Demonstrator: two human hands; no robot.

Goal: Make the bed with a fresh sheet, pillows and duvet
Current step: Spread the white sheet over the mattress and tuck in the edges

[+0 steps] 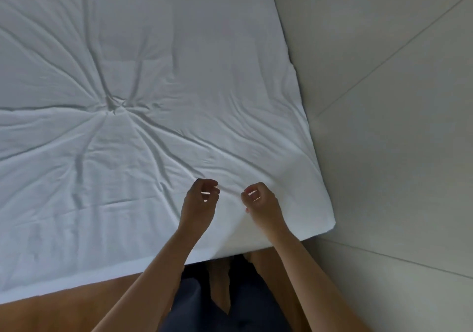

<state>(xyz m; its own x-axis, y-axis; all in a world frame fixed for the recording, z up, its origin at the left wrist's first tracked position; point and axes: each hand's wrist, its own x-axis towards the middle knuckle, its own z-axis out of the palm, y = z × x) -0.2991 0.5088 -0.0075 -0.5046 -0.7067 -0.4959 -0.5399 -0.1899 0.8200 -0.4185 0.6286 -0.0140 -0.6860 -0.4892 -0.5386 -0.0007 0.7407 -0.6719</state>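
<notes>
Near the bed's close corner, two bare hands are held just above a white sheet (143,81), which is spread over the bed and fills most of the view. Creases are seen fanning out from a puckered knot left of centre, and the sheet is cut off by the frame at the top and left. Its near edge is seen hanging over a brown strip (64,311) of the bed or floor; which of the two cannot be told. The left hand (201,201) is held with fingers curled towards the thumb, light showing through the gap; whether any cloth is pinched in that grip cannot be told. The right hand (261,202) is curled likewise, its fingertips low beside a small fold, and its grip is equally unclear. The two hands are kept near each other, apart. Dark clothing (240,303) and part of a bare leg are seen below, partly hidden by the forearms. Pale floor tiles (396,152) are seen at the right, beside the sheet's edge
</notes>
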